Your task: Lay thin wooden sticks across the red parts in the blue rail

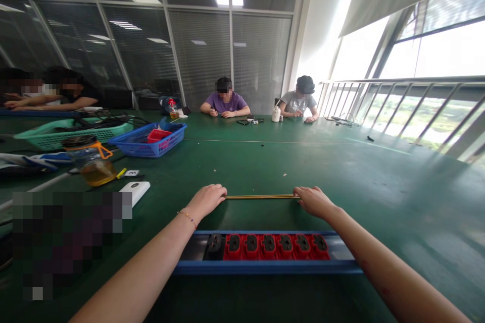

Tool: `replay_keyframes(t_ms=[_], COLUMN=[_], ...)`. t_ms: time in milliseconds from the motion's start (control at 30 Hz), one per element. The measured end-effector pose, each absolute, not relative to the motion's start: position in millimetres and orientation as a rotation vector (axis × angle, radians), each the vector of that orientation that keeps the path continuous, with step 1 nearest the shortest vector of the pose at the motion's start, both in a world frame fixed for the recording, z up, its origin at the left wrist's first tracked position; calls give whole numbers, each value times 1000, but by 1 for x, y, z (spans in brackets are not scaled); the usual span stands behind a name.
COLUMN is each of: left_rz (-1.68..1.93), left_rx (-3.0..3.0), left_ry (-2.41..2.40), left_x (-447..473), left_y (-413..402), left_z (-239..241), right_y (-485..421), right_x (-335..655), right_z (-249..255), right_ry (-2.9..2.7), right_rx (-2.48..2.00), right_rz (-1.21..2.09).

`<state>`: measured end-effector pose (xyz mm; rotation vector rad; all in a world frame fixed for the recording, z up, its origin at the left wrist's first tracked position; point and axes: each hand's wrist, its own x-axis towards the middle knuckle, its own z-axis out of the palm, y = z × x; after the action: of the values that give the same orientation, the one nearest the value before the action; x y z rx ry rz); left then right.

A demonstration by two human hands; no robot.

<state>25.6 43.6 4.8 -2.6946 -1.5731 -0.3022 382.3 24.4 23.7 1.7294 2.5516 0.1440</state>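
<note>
A thin brass-coloured strip [261, 196], with a dark line along its length, stretches level between my two hands just over the green table. My left hand [209, 198] has its fingers closed on the strip's left end. At the right end, the thumb and fingers of my right hand [312, 200] pinch it. Closer to me lies a long blue power-strip housing [273, 267], open on top. Inside it sit a black socket module [215, 245] at the left and a row of several red socket modules [268, 246] with black centres. My forearms cross over both ends of the housing.
Left on the green table [242, 166] stand a blue basket [140, 149] with a red item, a green basket [71, 136] of cables, a jar [93, 164] of amber liquid and a white power bank [138, 192]. Co-workers sit at the far side; a metal railing [401, 82] runs right.
</note>
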Motion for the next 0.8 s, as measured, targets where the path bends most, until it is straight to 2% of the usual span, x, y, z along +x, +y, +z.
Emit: replay_keyframes(t_ms=[200, 433, 533, 700, 800], left_rz=[-230, -336, -493, -958, -1022], left_rx=[-2678, -2721, -2797, -2859, -2911], left_ry=[-1553, -1630, -1721, -1736, -1810], left_x=[31, 32, 32, 34, 34], left_y=[38, 32, 34, 35, 34], left_z=[9, 9, 9, 16, 19], right_y=[27, 26, 26, 24, 21], right_x=[377, 389, 399, 401, 397], right_z=[18, 13, 16, 23, 23], right_ry=[2557, 2641, 2721, 2879, 2952], right_rx=[1720, 1881, 1998, 2134, 2165], right_rz=[121, -46, -168, -417, -656])
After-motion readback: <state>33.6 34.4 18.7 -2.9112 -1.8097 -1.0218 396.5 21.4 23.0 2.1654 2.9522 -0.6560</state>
